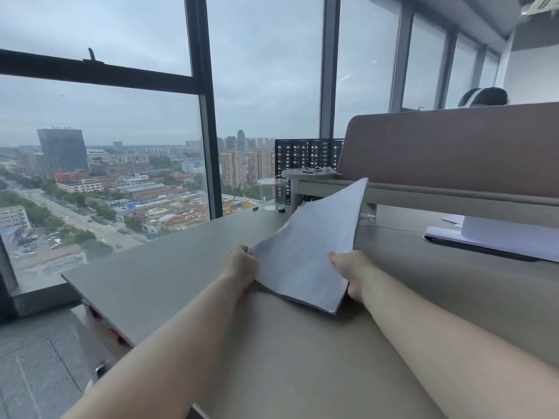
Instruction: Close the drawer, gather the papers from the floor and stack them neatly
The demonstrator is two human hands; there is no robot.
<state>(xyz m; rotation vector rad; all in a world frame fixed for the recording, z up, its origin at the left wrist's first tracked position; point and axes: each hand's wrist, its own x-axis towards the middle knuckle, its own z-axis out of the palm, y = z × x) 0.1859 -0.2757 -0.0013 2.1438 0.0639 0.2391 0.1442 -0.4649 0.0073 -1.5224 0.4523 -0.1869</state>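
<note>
A stack of white papers (311,252) stands tilted on its lower edge on the grey desk (169,285), its far corner raised toward the partition. My left hand (240,263) grips the stack's left edge. My right hand (352,272) holds its right edge, thumb on the front face and fingers behind. No drawer is visible, and the strip of floor in view shows no papers.
A clear plastic cup (272,193) stands at the desk's far end by the window. A brown partition (453,158) with a shelf runs along the right. More white sheets on a dark pad (496,241) lie at right. Another person's head (484,97) shows behind the partition.
</note>
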